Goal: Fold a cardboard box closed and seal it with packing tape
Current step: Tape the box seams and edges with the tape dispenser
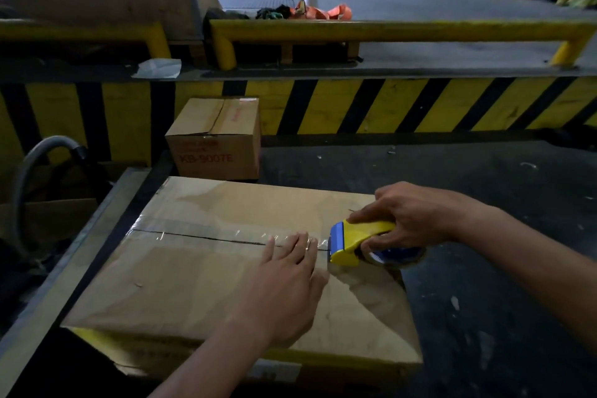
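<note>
Head view: cardboard box (pixel 200 284) lies flat on the dark bench (pixel 484 203), flaps shut, clear packing tape (pixel 200 231) along the centre seam from the left edge. Right hand (pixel 416 220), fingers clenched round the yellow tape dispenser (pixel 355 242), near the right end of the seam. Left hand (pixel 287 278) flat, fingers released and spread, pressing the tape just behind the dispenser. Judgement: keep dispenser low and centred on the seam, run past the box edge, then cut; smooth out wrinkles.
</note>
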A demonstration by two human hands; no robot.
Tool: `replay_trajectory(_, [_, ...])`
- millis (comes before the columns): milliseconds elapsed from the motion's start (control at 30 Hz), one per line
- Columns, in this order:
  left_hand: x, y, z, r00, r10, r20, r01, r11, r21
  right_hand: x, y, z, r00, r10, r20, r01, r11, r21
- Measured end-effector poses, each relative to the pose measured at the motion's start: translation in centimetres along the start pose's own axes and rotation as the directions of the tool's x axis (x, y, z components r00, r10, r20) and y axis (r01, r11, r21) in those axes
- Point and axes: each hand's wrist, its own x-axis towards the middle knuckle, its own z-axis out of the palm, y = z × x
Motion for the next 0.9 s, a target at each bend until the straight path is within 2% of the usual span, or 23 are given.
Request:
replay_trajectory(267, [0.0, -0.5, 0.6, 1.000, -0.006, -0.030, 0.006, 1.000, 0.001, -1.4, 1.9, -0.2, 0.999, 0.031, -0.040, -0.029, 0.998, 0.052])
replay_trajectory(433, [0.0, -0.7, 0.1, 1.000, -0.017, -0.022, 0.017, 1.000, 0.008, -3.6, 4.0, -0.4, 0.994, 0.107, -0.005, -0.107, 0.994, -0.005])
replay_trajectory(600, [0.7, 0.8, -0.5, 0.999, -0.033, -0.001, 0.033, 0.996, 0.084, -3.7, 4.3, 1.1, 0.994, 0.110, 0.008, -0.110, 0.994, -0.006])
replay_trajectory(667, [1.3, 1.8, -0.9, 1.000, 0.008, 0.003, -0.008, 0.994, 0.113, -3.6, 4.6, 1.3, 0.993, 0.117, 0.008, -0.117, 0.993, 0.005])
replay_trajectory(767, [2.4, 4.0, -0.8, 0.996, 0.091, 0.003, -0.091, 0.995, 0.030, -3.5, 4.9, 1.4, 0.994, 0.109, 0.007, -0.109, 0.994, 0.005])
replay_trajectory(900, [2.8, 5.1, 0.5, 0.995, 0.091, 0.040, -0.091, 0.996, -0.016, -3.6, 5.4, 1.8, 0.994, 0.108, 0.008, -0.108, 0.994, 0.029])
